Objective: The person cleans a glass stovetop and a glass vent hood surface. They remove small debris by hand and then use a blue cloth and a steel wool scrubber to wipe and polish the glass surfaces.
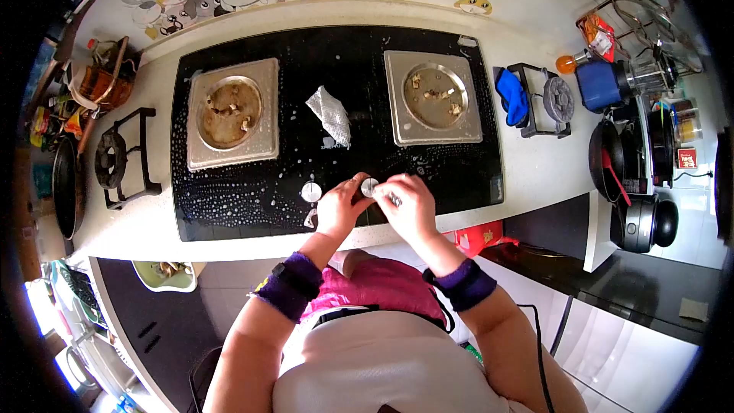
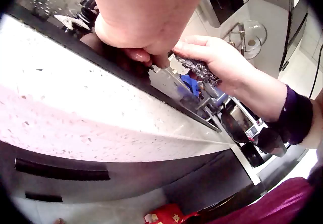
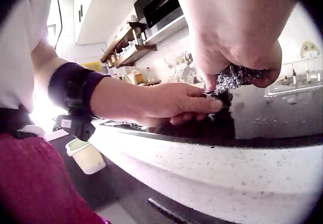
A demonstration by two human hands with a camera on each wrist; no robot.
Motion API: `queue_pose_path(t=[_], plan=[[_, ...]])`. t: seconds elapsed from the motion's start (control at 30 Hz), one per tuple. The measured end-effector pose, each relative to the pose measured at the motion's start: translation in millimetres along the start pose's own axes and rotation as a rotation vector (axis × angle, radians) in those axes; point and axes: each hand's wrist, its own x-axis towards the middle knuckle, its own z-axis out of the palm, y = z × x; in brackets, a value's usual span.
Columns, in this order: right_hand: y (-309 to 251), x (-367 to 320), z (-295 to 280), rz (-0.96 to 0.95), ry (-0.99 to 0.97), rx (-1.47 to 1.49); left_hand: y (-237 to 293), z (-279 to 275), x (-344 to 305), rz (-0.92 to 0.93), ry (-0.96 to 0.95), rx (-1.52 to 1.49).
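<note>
The right knob (image 1: 369,187) is located at the front of the hob (image 1: 336,61), between both hands. Whether it is seated or lifted cannot be told. It is pinched by the fingers of the left hand (image 1: 342,205), presumably so that it is steadied. The scrubber (image 3: 237,77) is gripped in the curled fingers of the right hand (image 1: 411,205), with part of its mesh exposed, probably so that it can be pressed on the knob. Both forearms are angled inward over the hob's front edge; the right hand is arched, knuckles up. The left knob (image 1: 311,192) is set at the hob's front, beside the left hand. A crumpled sheet (image 1: 330,116) is laid at the hob's centre, between the left plate (image 1: 267,145) and the right plate (image 1: 397,122). The left grate (image 1: 112,159) and right grate (image 1: 559,99) are placed outside the hob, apparently so that its surface is accessible.
</note>
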Motion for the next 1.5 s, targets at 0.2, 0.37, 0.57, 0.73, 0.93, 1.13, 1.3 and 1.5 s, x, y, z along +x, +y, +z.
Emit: queue_pose_path(t=[0.2, 0.37, 0.57, 0.73, 0.93, 1.13, 1.3, 1.5], plan=[[0.0, 22.2, 8.1, 0.0, 0.033, 0.037, -10.4, 6.5, -1.7, 0.07, 0.076, 0.039], [6.3, -8.5, -1.5, 0.006, 0.042, 0.038, -5.3, 4.8, 3.0, 0.047, 0.031, 0.024], [6.3, 17.9, 8.7, -0.002, 0.071, 0.015, -6.3, 5.0, -1.0, 0.018, 0.046, 0.059], [11.1, -5.3, -4.3, 0.007, 0.046, 0.022, -1.3, 4.7, 3.4, 0.048, 0.047, 0.021], [30.8, 33.7, 7.1, 0.063, 0.111, 0.108, 6.7, -0.3, 1.3, 0.024, 0.044, 0.018], [65.5, -18.3, -26.2, -0.179, -0.279, -0.238, 23.1, -5.0, 3.4, -0.025, 0.049, 0.025], [57.0, 35.7, -1.9, -0.292, -0.354, -0.302, 12.6, 8.5, 6.9, -0.027, 0.134, -0.022], [64.7, 112.4, 50.1, -0.289, -0.198, -0.379, 23.2, -3.6, 5.3, -0.258, -0.022, -0.057]])
